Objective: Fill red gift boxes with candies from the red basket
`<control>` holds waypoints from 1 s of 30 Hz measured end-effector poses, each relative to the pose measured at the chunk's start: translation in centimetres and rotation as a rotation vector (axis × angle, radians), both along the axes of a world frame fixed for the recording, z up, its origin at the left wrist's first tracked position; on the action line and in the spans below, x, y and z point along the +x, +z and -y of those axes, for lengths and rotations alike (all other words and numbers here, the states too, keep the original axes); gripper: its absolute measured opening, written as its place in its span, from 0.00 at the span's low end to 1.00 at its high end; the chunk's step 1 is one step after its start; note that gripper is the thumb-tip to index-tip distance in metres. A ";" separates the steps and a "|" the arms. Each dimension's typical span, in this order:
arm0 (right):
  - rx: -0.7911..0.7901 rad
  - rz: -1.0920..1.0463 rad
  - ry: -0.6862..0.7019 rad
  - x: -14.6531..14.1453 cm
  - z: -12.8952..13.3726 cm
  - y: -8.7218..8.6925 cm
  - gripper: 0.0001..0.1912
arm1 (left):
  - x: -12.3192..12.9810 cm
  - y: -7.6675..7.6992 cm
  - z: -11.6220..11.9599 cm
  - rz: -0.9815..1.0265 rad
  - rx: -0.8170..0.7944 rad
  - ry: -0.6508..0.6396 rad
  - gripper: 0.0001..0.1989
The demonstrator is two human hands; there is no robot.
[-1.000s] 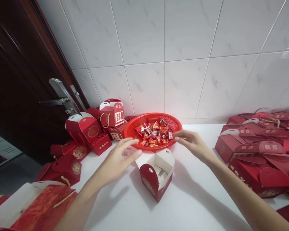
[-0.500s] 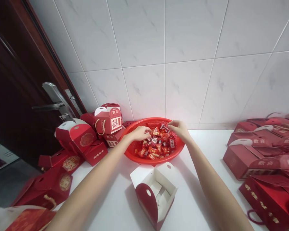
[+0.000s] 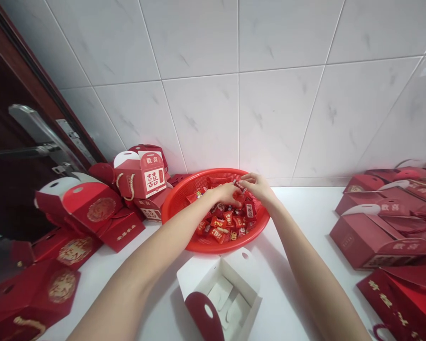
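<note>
A red plastic basket point(image 3: 173, 222) of wrapped candies point(image 3: 218, 222) stands against the wall. My left hand point(image 3: 229, 194) reaches over it with curled fingers around a red-wrapped candy, partly hidden by the hand. From the basket's right rim, my right hand point(image 3: 257, 187) reaches in, its fingertips pinched on a small dark-red wrapped candy close to my left fingers. In front of the basket sits an open gift box point(image 3: 246, 298), white inside and dark red outside, its flaps up. Its inside shows only white folded bottom flaps.
Red gift boxes point(image 3: 102, 208) are stacked on the left, some with rope handles. More red boxes point(image 3: 372, 239) stand in rows on the right of the white table point(image 3: 291, 303). A tiled wall point(image 3: 206, 123) rises behind, and a dark door with a metal handle point(image 3: 39, 137) is at left.
My left hand has moved right across the basket, close to my right hand. My right fingers have closed in over the candies. The view has shifted a little nearer.
</note>
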State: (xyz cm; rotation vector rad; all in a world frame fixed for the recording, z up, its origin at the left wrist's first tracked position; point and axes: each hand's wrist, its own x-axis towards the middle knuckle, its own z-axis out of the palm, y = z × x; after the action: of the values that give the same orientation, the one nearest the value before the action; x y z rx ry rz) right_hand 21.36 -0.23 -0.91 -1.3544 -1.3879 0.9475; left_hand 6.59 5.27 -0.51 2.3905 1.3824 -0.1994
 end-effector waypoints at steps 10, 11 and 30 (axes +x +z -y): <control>-0.015 -0.040 -0.040 -0.1 0.1 -0.1 0.06 | -1.1 1.9 1.4 -0.268 -0.021 0.102 0.10; -0.016 -0.039 -0.040 -0.1 0.1 -0.1 0.06 | -1.2 1.8 1.4 -0.270 0.002 0.107 0.10; -0.029 -0.042 -0.042 -0.1 -0.2 -0.3 0.08 | -0.5 -2.9 -0.5 -0.047 -0.023 -0.077 0.56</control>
State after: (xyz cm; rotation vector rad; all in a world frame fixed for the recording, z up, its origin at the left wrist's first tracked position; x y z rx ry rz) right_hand 21.26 -0.05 -1.22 -1.3722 -1.3141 0.9659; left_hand 6.14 5.78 -3.39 2.4362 1.3026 -0.2924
